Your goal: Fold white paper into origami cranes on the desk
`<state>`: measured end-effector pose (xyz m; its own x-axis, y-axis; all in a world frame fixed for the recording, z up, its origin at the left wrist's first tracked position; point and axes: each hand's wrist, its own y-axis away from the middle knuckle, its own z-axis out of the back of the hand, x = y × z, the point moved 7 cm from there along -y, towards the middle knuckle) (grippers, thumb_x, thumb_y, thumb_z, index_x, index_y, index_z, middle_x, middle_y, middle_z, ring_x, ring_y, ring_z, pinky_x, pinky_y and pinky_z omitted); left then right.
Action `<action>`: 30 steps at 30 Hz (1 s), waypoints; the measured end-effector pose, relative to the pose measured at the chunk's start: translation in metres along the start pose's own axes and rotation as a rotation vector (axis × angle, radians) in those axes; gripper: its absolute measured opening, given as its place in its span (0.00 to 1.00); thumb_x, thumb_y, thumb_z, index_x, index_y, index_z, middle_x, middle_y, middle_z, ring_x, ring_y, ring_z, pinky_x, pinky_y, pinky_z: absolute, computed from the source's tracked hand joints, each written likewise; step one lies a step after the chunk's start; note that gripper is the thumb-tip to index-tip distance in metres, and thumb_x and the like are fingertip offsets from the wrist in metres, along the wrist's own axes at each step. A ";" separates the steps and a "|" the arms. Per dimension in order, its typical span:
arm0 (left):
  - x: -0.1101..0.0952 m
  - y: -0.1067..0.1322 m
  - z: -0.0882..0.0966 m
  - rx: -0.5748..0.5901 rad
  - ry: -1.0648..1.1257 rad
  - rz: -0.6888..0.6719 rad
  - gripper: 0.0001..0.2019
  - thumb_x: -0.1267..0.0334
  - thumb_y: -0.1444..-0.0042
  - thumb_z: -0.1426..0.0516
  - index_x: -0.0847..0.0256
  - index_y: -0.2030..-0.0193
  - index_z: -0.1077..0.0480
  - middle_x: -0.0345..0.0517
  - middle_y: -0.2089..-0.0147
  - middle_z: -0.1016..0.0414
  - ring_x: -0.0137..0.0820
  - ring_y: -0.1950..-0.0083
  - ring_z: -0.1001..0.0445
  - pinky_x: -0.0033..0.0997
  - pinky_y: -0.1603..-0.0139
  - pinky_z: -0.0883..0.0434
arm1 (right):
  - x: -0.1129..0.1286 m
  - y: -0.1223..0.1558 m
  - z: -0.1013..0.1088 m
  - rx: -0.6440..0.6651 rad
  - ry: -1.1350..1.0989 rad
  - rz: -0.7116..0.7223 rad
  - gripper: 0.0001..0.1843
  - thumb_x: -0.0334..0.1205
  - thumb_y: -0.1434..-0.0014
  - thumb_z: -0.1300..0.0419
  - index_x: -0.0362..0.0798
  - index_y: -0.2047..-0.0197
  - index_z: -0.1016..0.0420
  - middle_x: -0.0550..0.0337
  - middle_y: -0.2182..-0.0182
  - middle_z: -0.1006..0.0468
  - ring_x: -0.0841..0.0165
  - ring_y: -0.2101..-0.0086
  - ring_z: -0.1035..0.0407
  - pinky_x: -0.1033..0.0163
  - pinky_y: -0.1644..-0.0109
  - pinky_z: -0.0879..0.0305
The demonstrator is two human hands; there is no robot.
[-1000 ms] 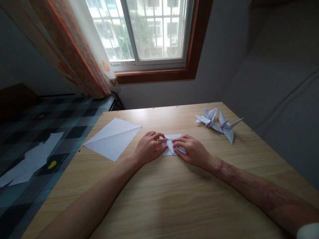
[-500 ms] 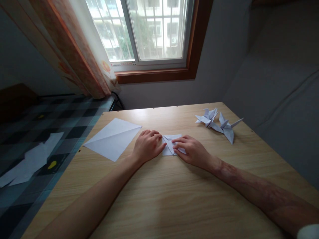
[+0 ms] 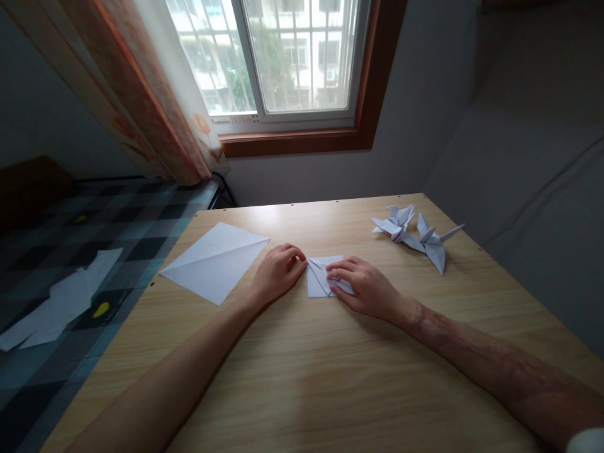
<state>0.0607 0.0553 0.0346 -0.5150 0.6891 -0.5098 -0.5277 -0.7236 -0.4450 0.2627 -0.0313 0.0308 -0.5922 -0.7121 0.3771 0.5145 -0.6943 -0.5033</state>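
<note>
A small folded sheet of white paper [image 3: 318, 284] lies flat on the wooden table, with slanting creases across its top. At its upper left corner, my left hand [image 3: 279, 270] has thumb and index finger pinched together on the paper, the other fingers curled. My right hand [image 3: 362, 283] rests over the paper's right part, its fingers stretched out and pressing it down. The paper's right side is partly hidden under that hand.
A larger white sheet [image 3: 214, 264] with a diagonal crease lies left of my left hand. Folded paper cranes [image 3: 399, 223] stand at the table's [image 3: 302, 377] back right. Paper scraps [image 3: 66, 305] lie on the checked bed [image 3: 28, 258] at left; a window [image 3: 297, 56] is ahead.
My left thumb has drawn back from the middle of the folded paper to its upper left corner, uncovering more of its left side. My right hand has stayed nearly still.
</note>
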 end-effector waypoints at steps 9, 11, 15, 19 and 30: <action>0.015 -0.001 -0.004 0.089 0.195 0.096 0.10 0.56 0.30 0.37 0.57 0.53 0.14 0.49 0.51 0.18 0.31 0.60 0.21 0.32 0.59 0.25 | 0.003 -0.001 0.000 0.044 0.016 0.021 0.15 0.32 0.30 0.35 0.56 0.44 0.17 0.53 0.41 0.15 0.53 0.46 0.21 0.44 0.38 0.23; 0.013 -0.001 -0.003 0.111 0.175 0.095 0.10 0.55 0.30 0.36 0.56 0.55 0.14 0.48 0.52 0.18 0.31 0.61 0.23 0.31 0.60 0.27 | 0.001 0.000 0.001 0.028 0.023 0.002 0.14 0.32 0.32 0.33 0.56 0.46 0.17 0.53 0.41 0.15 0.53 0.46 0.21 0.43 0.38 0.24; 0.009 -0.001 0.000 0.153 0.182 0.082 0.10 0.53 0.33 0.34 0.56 0.57 0.15 0.47 0.54 0.19 0.32 0.60 0.22 0.33 0.58 0.26 | -0.003 0.001 0.003 -0.017 0.039 -0.041 0.07 0.37 0.33 0.30 0.54 0.52 0.18 0.52 0.42 0.14 0.51 0.44 0.20 0.41 0.36 0.26; 0.007 -0.003 0.001 0.184 0.197 0.090 0.11 0.52 0.34 0.33 0.56 0.59 0.14 0.46 0.57 0.18 0.34 0.58 0.22 0.33 0.58 0.27 | -0.007 0.000 0.003 -0.029 0.024 -0.068 0.07 0.37 0.32 0.31 0.54 0.52 0.20 0.52 0.44 0.14 0.51 0.45 0.20 0.41 0.38 0.26; 0.013 -0.004 -0.004 0.206 0.188 0.155 0.07 0.59 0.39 0.34 0.58 0.62 0.15 0.45 0.60 0.18 0.33 0.60 0.23 0.32 0.61 0.29 | -0.011 -0.002 0.002 -0.032 -0.058 -0.114 0.21 0.29 0.35 0.32 0.54 0.41 0.22 0.51 0.43 0.15 0.51 0.43 0.22 0.43 0.36 0.25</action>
<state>0.0590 0.0667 0.0265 -0.4764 0.5376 -0.6957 -0.5882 -0.7830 -0.2022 0.2695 -0.0223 0.0291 -0.6081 -0.6344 0.4772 0.4251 -0.7679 -0.4792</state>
